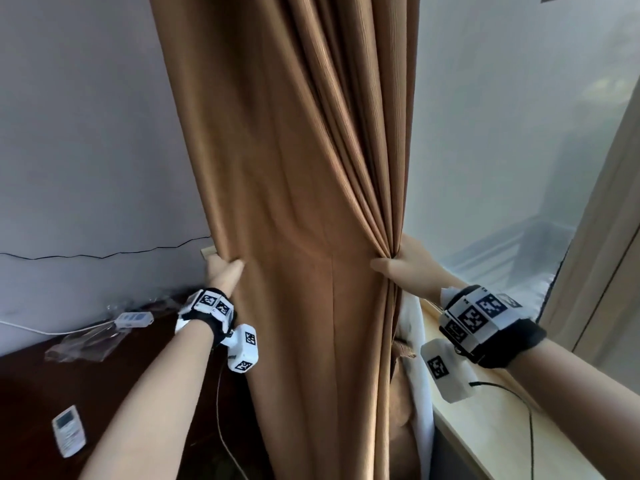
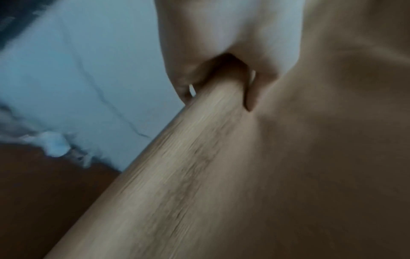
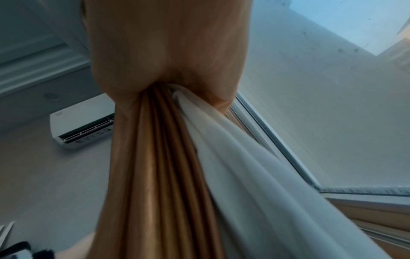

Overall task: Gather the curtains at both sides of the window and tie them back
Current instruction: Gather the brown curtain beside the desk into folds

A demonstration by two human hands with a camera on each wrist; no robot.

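Observation:
A tan-brown curtain [image 1: 304,202] hangs in front of me, left of the window [image 1: 512,140]. My left hand [image 1: 225,271] grips its left edge, thumb in front and fingers behind the cloth; the left wrist view shows the same curtain [image 2: 221,157] pinched between thumb and fingers. My right hand [image 1: 398,263] grips the bunched right-hand pleats at about the same height. In the right wrist view the brown pleats [image 3: 159,166] and a white sheer layer [image 3: 233,166] run out of my fist together. No tie-back is in view.
A dark wooden desk [image 1: 34,393] stands at the lower left with a remote control [image 1: 68,430], a white power strip [image 1: 133,319] and clear plastic wrap. A pale wooden sill [image 1: 491,420] runs under the window. An air conditioner [image 3: 82,126] hangs on the wall.

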